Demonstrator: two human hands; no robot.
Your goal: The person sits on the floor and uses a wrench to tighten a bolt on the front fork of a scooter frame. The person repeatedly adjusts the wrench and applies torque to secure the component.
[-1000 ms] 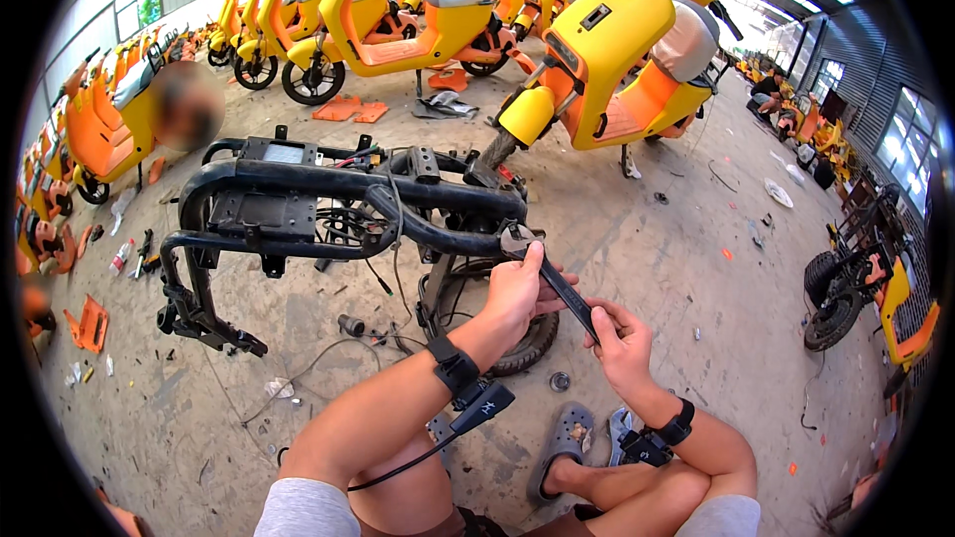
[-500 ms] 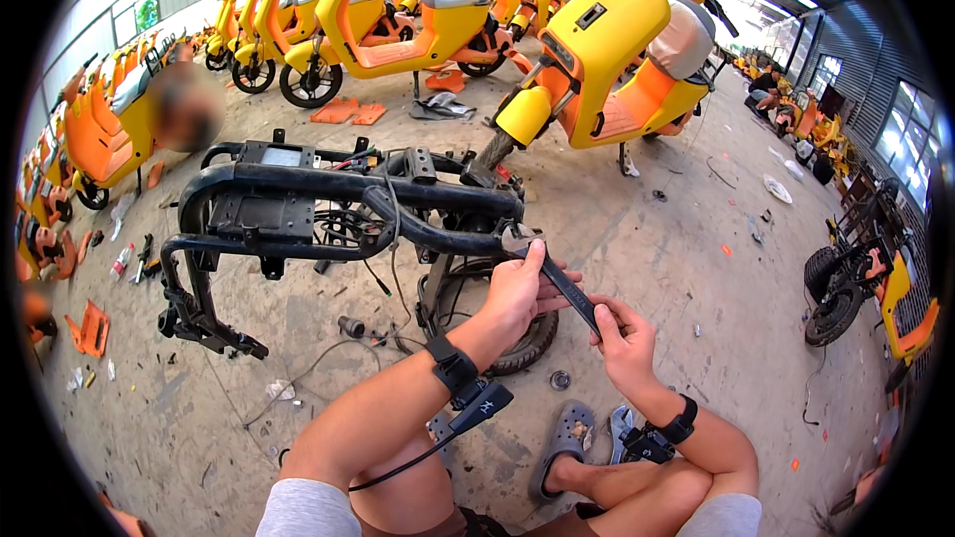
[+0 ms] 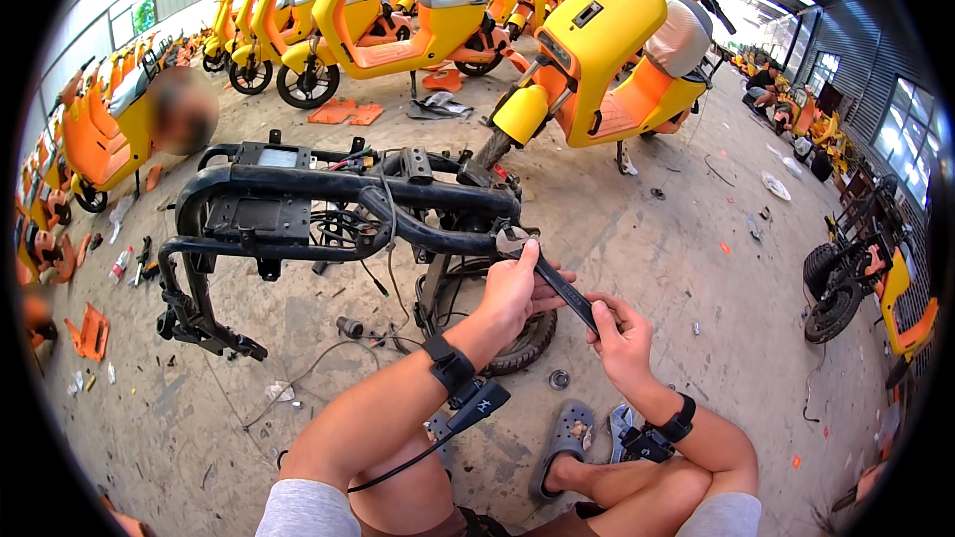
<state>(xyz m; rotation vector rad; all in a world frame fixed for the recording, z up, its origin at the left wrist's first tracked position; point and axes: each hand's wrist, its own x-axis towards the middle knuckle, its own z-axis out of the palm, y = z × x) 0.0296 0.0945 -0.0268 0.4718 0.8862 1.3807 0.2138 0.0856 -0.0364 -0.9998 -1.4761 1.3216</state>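
A black scooter frame (image 3: 438,191) lies across the floor in front of me, stripped of its panels. At its right end, an adjustable wrench (image 3: 565,288) with a dark handle slants down to the right, its grey jaws against the frame end; whether they grip a nut is hidden. My left hand (image 3: 510,290) holds the wrench near the head, thumb on top and fingers behind. The fingers of my right hand (image 3: 622,340) are closed round the handle's lower end. Below the frame, a wheel (image 3: 527,346) shows partly behind my left wrist.
A yellow scooter (image 3: 607,35) stands just beyond the frame, with rows of others behind it. Loose cables (image 3: 398,283) hang from the frame. A metal ring (image 3: 560,379) and an orange panel (image 3: 90,331) lie on the floor. A partly stripped scooter (image 3: 870,283) is at right.
The view has shifted very slightly. Both hands keep their hold on the wrench, and its angle looks nearly the same.
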